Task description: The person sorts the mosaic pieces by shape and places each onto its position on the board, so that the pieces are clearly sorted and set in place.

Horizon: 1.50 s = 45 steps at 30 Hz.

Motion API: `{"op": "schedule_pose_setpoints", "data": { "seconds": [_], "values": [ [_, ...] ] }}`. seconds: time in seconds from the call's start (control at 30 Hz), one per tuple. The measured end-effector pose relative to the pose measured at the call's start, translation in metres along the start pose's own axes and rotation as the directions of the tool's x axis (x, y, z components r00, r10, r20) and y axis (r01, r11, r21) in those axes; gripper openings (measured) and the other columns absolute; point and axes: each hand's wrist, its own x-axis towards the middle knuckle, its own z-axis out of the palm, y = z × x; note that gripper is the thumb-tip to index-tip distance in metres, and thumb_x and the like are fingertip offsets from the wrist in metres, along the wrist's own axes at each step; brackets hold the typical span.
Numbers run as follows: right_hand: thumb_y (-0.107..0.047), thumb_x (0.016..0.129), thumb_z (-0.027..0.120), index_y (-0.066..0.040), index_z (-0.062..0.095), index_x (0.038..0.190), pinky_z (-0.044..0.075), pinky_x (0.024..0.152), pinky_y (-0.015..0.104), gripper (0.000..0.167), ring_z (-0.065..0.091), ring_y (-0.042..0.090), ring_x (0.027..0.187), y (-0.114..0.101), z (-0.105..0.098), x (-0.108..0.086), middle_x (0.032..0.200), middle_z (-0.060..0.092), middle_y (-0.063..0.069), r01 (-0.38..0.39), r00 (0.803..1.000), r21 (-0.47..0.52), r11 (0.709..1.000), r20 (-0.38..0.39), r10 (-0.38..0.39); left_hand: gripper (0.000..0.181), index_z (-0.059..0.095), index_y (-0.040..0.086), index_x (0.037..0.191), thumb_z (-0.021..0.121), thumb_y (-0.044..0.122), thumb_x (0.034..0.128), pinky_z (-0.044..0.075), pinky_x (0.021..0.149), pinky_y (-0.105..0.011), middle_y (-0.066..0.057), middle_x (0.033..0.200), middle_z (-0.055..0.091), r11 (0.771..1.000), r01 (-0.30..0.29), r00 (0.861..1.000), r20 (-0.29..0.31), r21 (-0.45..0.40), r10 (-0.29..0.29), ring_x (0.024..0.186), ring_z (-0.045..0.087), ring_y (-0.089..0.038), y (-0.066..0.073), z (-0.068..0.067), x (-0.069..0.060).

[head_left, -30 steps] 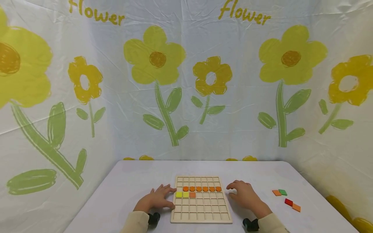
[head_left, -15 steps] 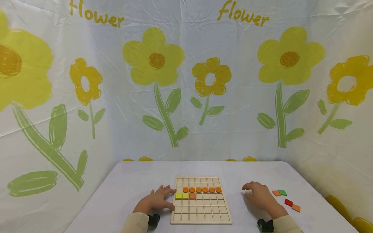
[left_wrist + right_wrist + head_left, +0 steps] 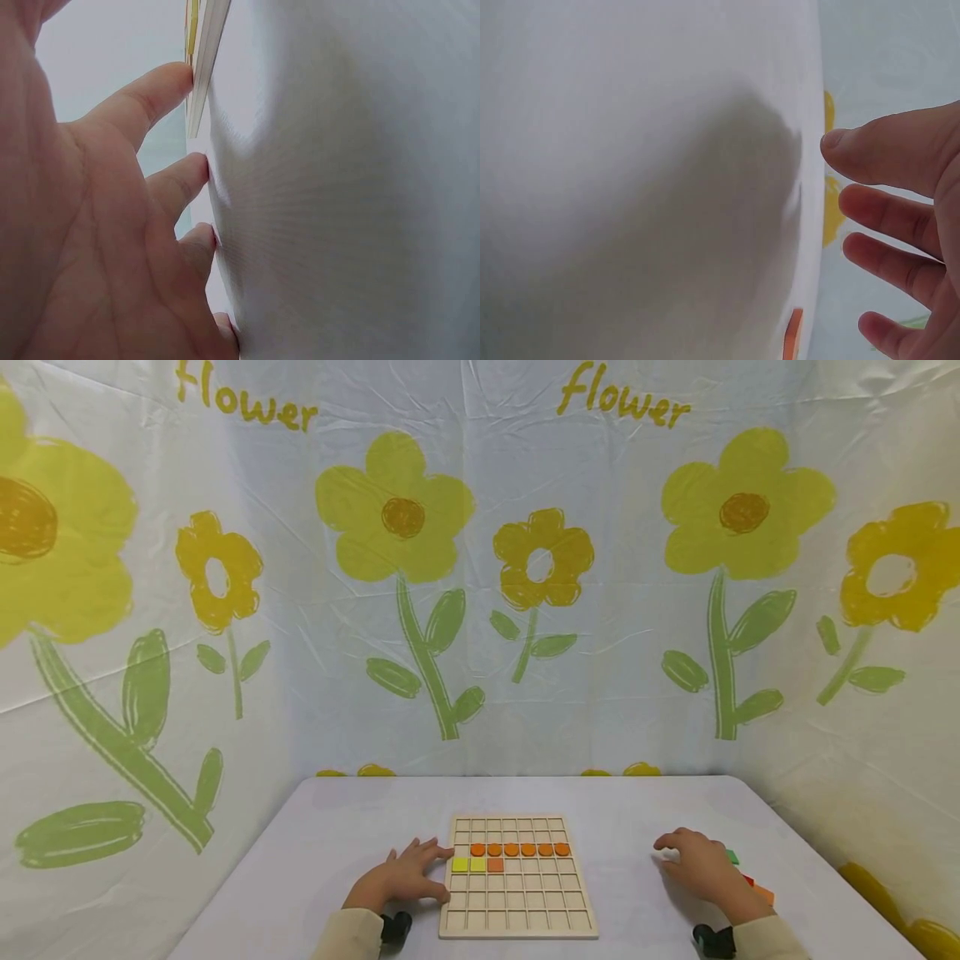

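Note:
A wooden grid board [image 3: 519, 922] lies flat before me, holding a row of several orange round pieces [image 3: 512, 850]. In the row below sit two yellow square tiles [image 3: 460, 864] and an orange square tile [image 3: 495, 865]. My left hand [image 3: 402, 874] touches the board's left edge with spread fingers; in the left wrist view a fingertip [image 3: 180, 76] rests against that edge. Away to the right, my right hand [image 3: 699, 868] is over the table with relaxed fingers and holds nothing. It partly hides the loose tiles, of which a green tile [image 3: 732, 857] and an orange tile [image 3: 763, 894] show.
The white table [image 3: 360, 810] carries the board and loose tiles. A red tile [image 3: 747, 881] peeks out behind the right hand. Behind and beside the table hangs a curtain [image 3: 615, 693] printed with flowers.
My right hand has moved right, from beside the board to the loose tiles, and now covers part of them. The left hand stays at the board's edge.

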Motion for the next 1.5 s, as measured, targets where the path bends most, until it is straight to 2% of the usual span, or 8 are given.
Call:
{"op": "schedule_pose_setpoints", "data": {
  "seconds": [0.17,0.37,0.5,0.73,0.97,1.17,1.5],
  "values": [
    [-0.015,0.083,0.07,-0.014,0.071,0.099,0.048,0.077,0.06,0.017,0.062,0.036,0.1,0.015,0.0,-0.003,0.103,0.066,0.009,0.02,0.999,-0.031,0.999,-0.04,-0.021,0.074,0.054,0.023,0.137,0.075,0.048,0.0709,0.005,0.109,-0.075,-0.014,0.155,0.035,1.0,0.01,1.0,0.004,0.006,-0.01,0.146,0.018,-0.046,0.001,0.0,0.0],
    [-0.015,0.084,0.068,-0.015,0.07,0.101,0.047,0.077,0.063,0.018,0.061,0.04,0.102,0.032,0.001,-0.004,0.107,0.065,0.014,-0.027,1.0,-0.028,0.999,-0.015,0.027,0.073,0.055,0.024,0.137,0.075,0.047,0.0709,0.006,0.109,-0.075,-0.013,0.155,0.036,1.0,0.007,1.0,0.002,0.007,-0.007,0.146,0.019,-0.046,0.001,0.0,0.0],
    [-0.014,0.083,0.066,-0.014,0.07,0.102,0.048,0.074,0.062,0.019,0.062,0.037,0.097,0.04,-0.001,-0.003,0.109,0.065,0.015,-0.035,0.999,-0.037,0.999,-0.012,0.035,0.073,0.056,0.023,0.135,0.076,0.047,0.0697,0.006,0.109,-0.076,-0.013,0.154,0.038,1.0,-0.001,1.0,-0.013,0.009,0.001,0.145,0.02,-0.046,-0.001,0.002,0.001],
    [-0.018,0.085,0.066,-0.014,0.07,0.102,0.048,0.07,0.059,0.018,0.061,0.028,0.088,0.054,-0.002,-0.004,0.099,0.064,0.009,-0.049,0.999,-0.031,0.998,-0.004,0.049,0.075,0.055,0.027,0.136,0.075,0.053,0.0688,0.004,0.109,-0.075,-0.01,0.155,0.037,1.0,0.004,1.0,-0.027,-0.001,-0.004,0.146,0.018,-0.044,-0.008,0.007,0.008],
    [-0.019,0.085,0.067,-0.013,0.07,0.101,0.047,0.072,0.062,0.017,0.062,0.037,0.094,0.062,-0.002,-0.005,0.102,0.066,0.012,-0.067,0.998,-0.036,0.997,-0.004,0.067,0.075,0.055,0.028,0.136,0.076,0.053,0.0681,0.003,0.11,-0.074,-0.01,0.155,0.037,1.0,0.018,1.0,-0.022,-0.004,-0.018,0.147,0.018,-0.044,-0.009,0.008,0.009],
    [-0.023,0.088,0.067,-0.011,0.07,0.103,0.045,0.075,0.067,0.02,0.061,0.04,0.097,0.066,-0.005,-0.004,0.106,0.068,0.016,-0.101,0.994,-0.014,0.995,0.047,0.102,0.076,0.055,0.027,0.136,0.076,0.053,0.0676,0.004,0.11,-0.074,-0.009,0.155,0.037,1.0,0.011,1.0,-0.024,-0.007,-0.011,0.147,0.018,-0.043,-0.01,0.008,0.011],
    [-0.006,0.085,0.063,-0.011,0.069,0.107,0.044,0.074,0.067,0.023,0.062,0.041,0.096,0.07,-0.007,-0.004,0.105,0.068,0.019,-0.109,0.991,-0.021,0.994,0.071,0.111,0.075,0.055,0.025,0.135,0.076,0.051,0.0678,0.004,0.109,-0.075,-0.01,0.154,0.038,1.0,-0.002,1.0,-0.024,-0.017,0.001,0.146,0.019,-0.044,-0.01,0.008,0.01]
  ]
}}
